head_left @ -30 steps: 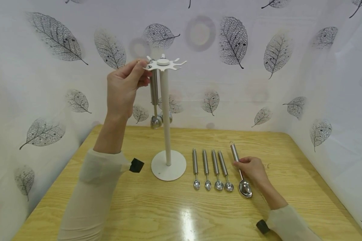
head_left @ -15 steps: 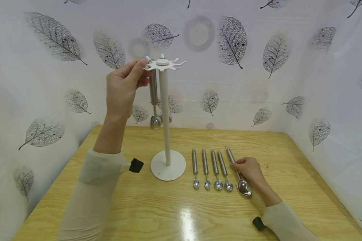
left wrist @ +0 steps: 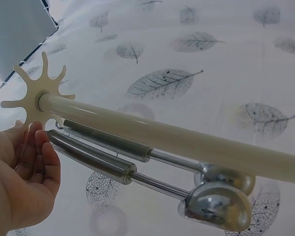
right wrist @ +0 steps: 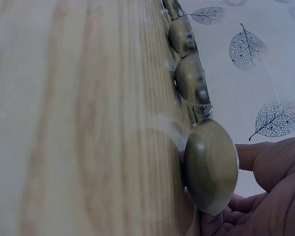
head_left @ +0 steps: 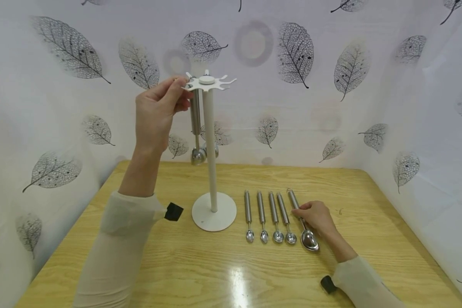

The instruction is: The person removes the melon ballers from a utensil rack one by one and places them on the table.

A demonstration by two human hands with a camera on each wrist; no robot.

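Left hand [head_left: 155, 112] pinching the stand [head_left: 209, 141] at its top, right hand [head_left: 318, 216] gripping the big scoop [head_left: 309, 240].
Leftmost, the left hand's thumb and fingers close on a prong of the upright stand; whether they also hold a scoop's loop, I cannot tell. Two hanging scoops [head_left: 195, 113] dangle from the prongs just beside the pole, bowls down. Right of the round base, four small scoops [head_left: 262, 209] lie in a row on the table [head_left: 177, 265], handles away from the person. Next comes the big scoop, slanted on the table, the right hand's thumb and fingers round its handle. Leaf-print cloth [head_left: 238, 90] stands behind.
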